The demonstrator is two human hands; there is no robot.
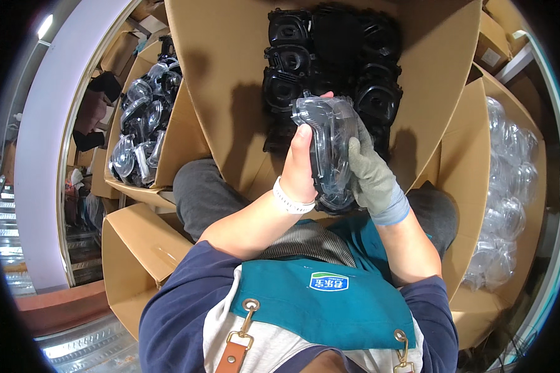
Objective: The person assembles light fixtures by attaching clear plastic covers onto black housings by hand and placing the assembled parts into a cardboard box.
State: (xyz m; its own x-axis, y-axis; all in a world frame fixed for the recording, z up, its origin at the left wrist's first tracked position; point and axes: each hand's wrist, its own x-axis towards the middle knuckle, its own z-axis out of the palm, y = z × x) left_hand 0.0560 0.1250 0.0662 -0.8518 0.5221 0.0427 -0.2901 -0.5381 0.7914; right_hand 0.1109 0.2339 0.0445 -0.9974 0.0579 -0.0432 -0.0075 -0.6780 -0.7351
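Note:
Between my two hands is a headlight [331,146] with a clear plastic lens and a dark, ribbed body, held upright in front of me. My bare left hand [299,155] is closed on its left side, the thumb pressed against the edge. My right hand [372,177], in a grey work glove, grips the right side; the lens partly hides its fingers. Just beyond, black headlight housings [288,59] lie in rows inside a large cardboard box [227,62].
On the left, a carton [186,140] holds several clear-and-black lamp pieces [144,112]. To the right, another carton [457,161] contains many clear lenses [504,205]. An opened cardboard box [127,248] sits by my left leg. A pale upright post [37,155] rises at far left.

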